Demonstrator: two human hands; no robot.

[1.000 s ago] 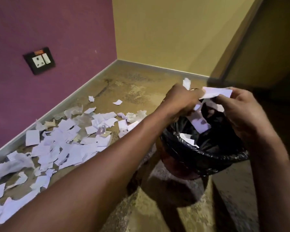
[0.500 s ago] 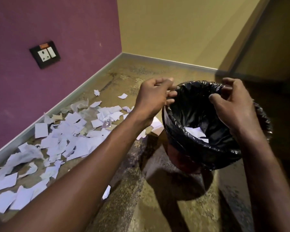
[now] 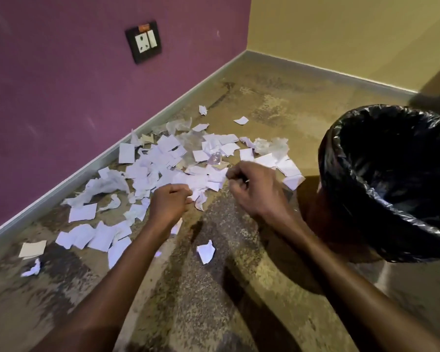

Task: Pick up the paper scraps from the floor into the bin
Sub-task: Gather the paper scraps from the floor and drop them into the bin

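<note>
Speckled floor (image 3: 239,288), corner where purple wall meets yellow one. Paper scraps (image 3: 163,168) heaped along purple wall's skirting, strays nearer person. Bin (image 3: 366,219), black liner, stands right of heap. Left hand (image 3: 169,203) and right hand (image 3: 252,189) both down at heap's near edge, fingers curled; whether gripping scraps: cannot tell. Judgement: most still left on floor; bin contents not visible.
</note>
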